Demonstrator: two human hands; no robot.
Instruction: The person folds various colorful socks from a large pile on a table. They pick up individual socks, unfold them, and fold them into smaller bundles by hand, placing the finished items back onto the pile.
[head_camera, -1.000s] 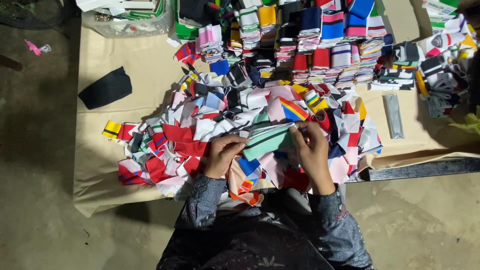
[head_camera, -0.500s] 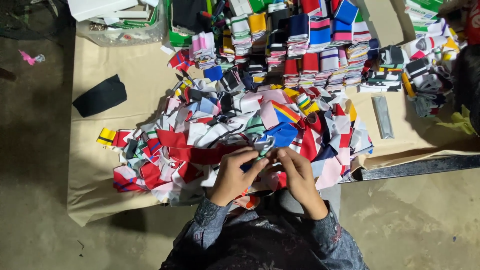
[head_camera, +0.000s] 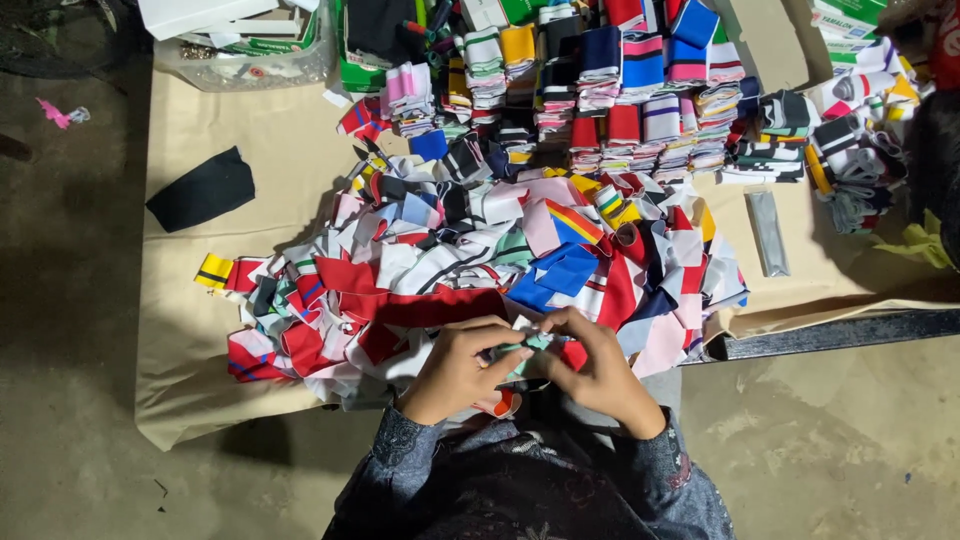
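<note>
My left hand and my right hand meet at the near edge of a big loose heap of colourful knit fabric strips. Between the fingertips of both hands is a small folded pale green fabric piece. The heap holds red, white, blue, pink and striped pieces, spread over brown paper on the floor. My dark patterned sleeves show below the hands.
Neat stacks of folded striped strips stand behind the heap. A black cloth lies at left, a clear plastic box at back left, a grey flat packet at right. A dark metal bar runs along the paper's right edge.
The wide pale green piece I held stretched between my hands has been folded small. Both hands have come closer together and nearer to my body.
</note>
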